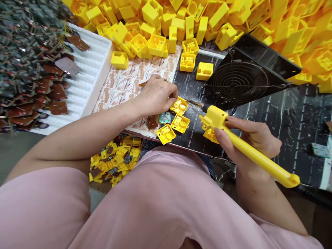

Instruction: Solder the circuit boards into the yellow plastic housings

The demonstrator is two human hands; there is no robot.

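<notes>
My right hand (249,138) is wrapped round a yellow soldering gun (218,117), its long handle slanting down to the right. The gun's dark tip and thin feed tube point left at a small yellow plastic housing (179,105). At that housing's left edge, my left hand (159,93) has thumb and index finger closed; the fingertips are partly hidden. Just below lie a second open housing (180,123) and a third (166,134). Beside them sit a green circuit board (165,118) and a brown board (152,122). Another yellow piece (210,135) is partly hidden beneath the gun.
A black fan (236,81) stands right of centre. Yellow housings (157,45) are heaped along the back. On the left, a white foam tray (95,69) bears many brown boards with wires. Below the table edge is a pile of yellow parts (116,159). A pale board (321,150) lies far right.
</notes>
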